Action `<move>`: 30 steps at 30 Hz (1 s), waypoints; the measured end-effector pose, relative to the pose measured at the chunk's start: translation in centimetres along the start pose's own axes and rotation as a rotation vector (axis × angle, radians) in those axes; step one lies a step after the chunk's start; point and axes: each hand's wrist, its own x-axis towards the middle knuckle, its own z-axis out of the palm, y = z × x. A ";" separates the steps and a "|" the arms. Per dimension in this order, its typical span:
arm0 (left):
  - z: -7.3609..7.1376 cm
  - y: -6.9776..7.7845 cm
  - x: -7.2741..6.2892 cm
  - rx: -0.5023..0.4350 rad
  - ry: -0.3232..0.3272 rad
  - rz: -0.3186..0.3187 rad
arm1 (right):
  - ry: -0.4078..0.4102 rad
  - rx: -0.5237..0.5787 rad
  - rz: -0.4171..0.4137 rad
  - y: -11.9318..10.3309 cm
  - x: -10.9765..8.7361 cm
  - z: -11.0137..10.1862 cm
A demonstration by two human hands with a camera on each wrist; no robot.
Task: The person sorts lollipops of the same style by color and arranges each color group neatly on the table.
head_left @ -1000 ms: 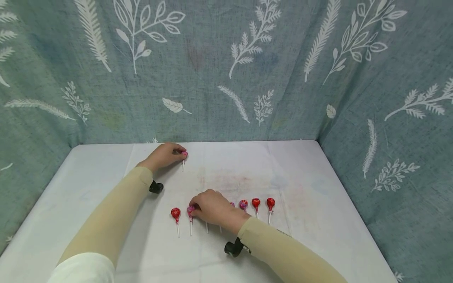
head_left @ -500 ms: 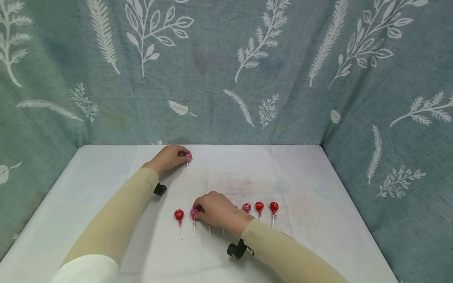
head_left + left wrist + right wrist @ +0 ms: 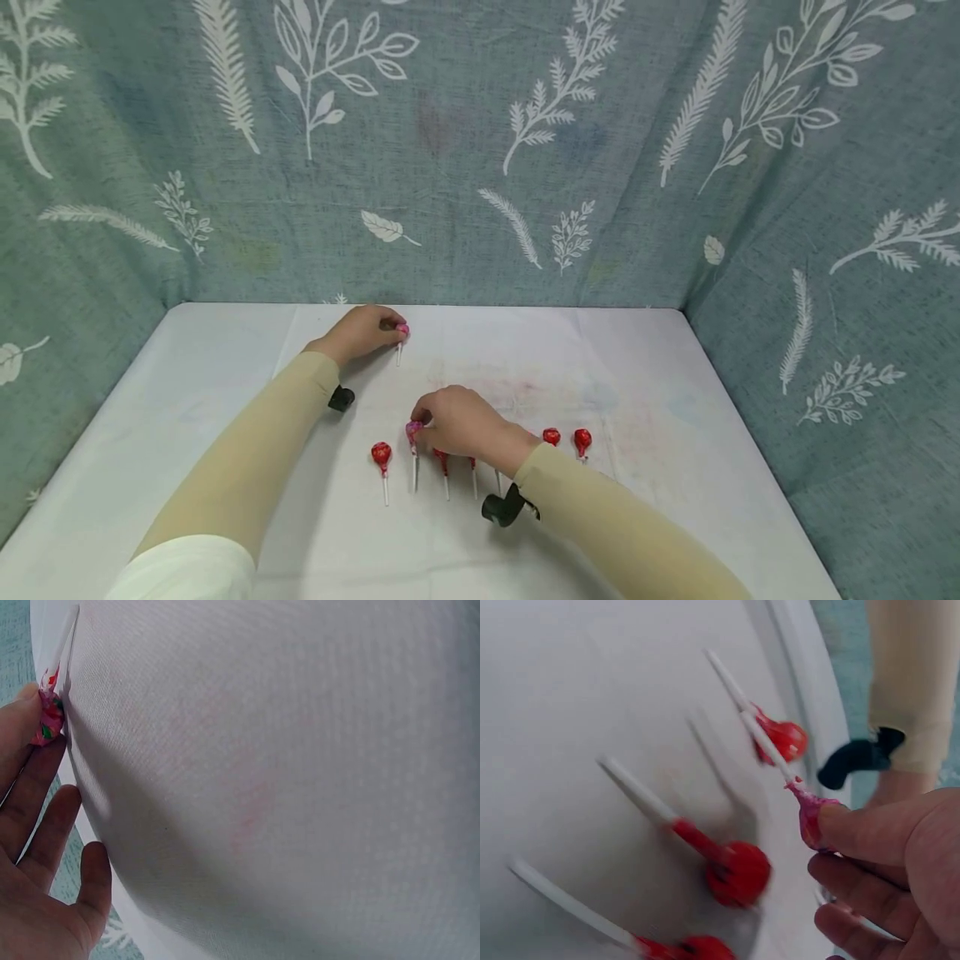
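Observation:
At the far side of the table my left hand (image 3: pixel 360 330) pinches a pink lollipop (image 3: pixel 402 330) by its wrapped head, the white stick pointing toward me. The left wrist view shows thumb and forefinger on the wrapper (image 3: pixel 49 720), the other fingers spread loosely. Nearer, my right hand (image 3: pixel 463 423) pinches another pink lollipop (image 3: pixel 815 821) by its head. In the right wrist view its stick is above the cloth, with a shadow apart from it. A red lollipop (image 3: pixel 381 454) lies just left of it; another red lollipop (image 3: pixel 739 874) lies on its other side.
Several lollipops lie in a row under and beyond my right hand, partly hidden by it and the forearm; one red lollipop (image 3: pixel 582 441) ends the row at right. White cloth covers the table (image 3: pixel 660 517). A leaf-patterned curtain (image 3: pixel 450 150) stands behind and at the sides.
My right hand has lifted the pink lollipop and drawn it slightly away from me, out of the row. The left hand keeps its pinch in place. The head view has shifted a little.

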 end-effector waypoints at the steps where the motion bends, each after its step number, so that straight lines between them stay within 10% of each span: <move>1: -0.1 0.1 0.0 -0.002 0.001 -0.005 | 0.002 0.013 0.005 0.1 0.2 -0.4; 30: 0.5 -0.1 -0.2 0.013 0.038 -0.014 | 0.167 -0.078 0.124 5.3 6.0 -4.8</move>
